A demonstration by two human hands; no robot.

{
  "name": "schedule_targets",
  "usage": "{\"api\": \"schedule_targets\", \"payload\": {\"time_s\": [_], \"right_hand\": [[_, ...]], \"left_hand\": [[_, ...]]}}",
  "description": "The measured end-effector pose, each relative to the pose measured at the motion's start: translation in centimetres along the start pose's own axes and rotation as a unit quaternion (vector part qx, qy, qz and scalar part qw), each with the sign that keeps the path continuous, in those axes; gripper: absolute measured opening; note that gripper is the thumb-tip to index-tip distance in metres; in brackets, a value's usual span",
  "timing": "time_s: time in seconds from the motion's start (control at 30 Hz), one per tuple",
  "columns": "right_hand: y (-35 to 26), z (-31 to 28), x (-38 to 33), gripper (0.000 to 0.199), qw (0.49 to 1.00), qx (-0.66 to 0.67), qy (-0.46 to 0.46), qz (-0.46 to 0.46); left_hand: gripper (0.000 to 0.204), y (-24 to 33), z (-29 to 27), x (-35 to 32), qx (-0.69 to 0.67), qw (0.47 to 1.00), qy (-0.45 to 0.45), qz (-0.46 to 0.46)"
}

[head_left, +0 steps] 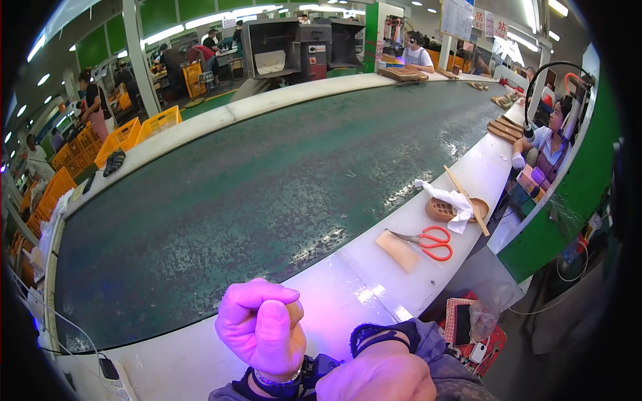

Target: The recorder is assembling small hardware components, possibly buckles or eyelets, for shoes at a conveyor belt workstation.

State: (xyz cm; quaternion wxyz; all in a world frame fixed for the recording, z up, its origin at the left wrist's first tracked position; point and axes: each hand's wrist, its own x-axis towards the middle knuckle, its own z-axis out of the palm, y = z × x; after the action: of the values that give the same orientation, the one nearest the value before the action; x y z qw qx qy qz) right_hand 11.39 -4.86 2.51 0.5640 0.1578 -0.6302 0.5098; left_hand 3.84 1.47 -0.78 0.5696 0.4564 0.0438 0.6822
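Observation:
My left hand [262, 327] is raised over the white bench edge, its fingers curled into a fist and the thumb pressed against them. Nothing shows inside it. Around that wrist are a beaded bracelet [277, 381] and a black wrist device [322, 366]. My right hand [378, 375] reaches across against the device, its fingers mostly hidden at the lower edge. To the right, red-handled scissors [435, 243] lie with their blades by a tan flat piece [398, 251]. Beyond them, a brown dish [438, 211] holds a white cloth [460, 207], with a wooden stick [467, 200] across it.
A dark green conveyor belt [254, 194] runs past the white bench [354, 284]. Yellow crates [159, 123] stand across the belt. At right sits a co-worker [550, 144] near wooden pieces [506, 129]. A power strip [120, 379] with cables lies at lower left, a red bag [491, 351] at lower right.

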Motion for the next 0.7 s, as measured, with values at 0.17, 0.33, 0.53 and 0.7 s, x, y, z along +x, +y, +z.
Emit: {"api": "schedule_targets", "payload": {"time_s": [0.17,0.33,0.53,0.7], "right_hand": [[0.7,-0.1,0.1,0.018,0.999,0.029,-0.029,-0.019],[0.4,0.0,0.2,0.015,1.000,0.024,-0.001,-0.003],[0.1,-0.2,-0.5,0.020,0.999,0.008,0.009,0.050],[-0.4,-1.0,0.0,0.019,0.997,-0.003,-0.009,0.082]], "left_hand": [[0.018,0.0,0.0,0.0,0.000,1.000,-0.003,0.007],[0.017,0.2,-0.2,0.0,0.004,1.000,-0.004,0.002],[0.017,0.3,0.0,-0.1,0.000,1.000,-0.004,-0.002],[0.018,0.3,-0.2,0.1,0.013,1.000,0.002,-0.007]]}}
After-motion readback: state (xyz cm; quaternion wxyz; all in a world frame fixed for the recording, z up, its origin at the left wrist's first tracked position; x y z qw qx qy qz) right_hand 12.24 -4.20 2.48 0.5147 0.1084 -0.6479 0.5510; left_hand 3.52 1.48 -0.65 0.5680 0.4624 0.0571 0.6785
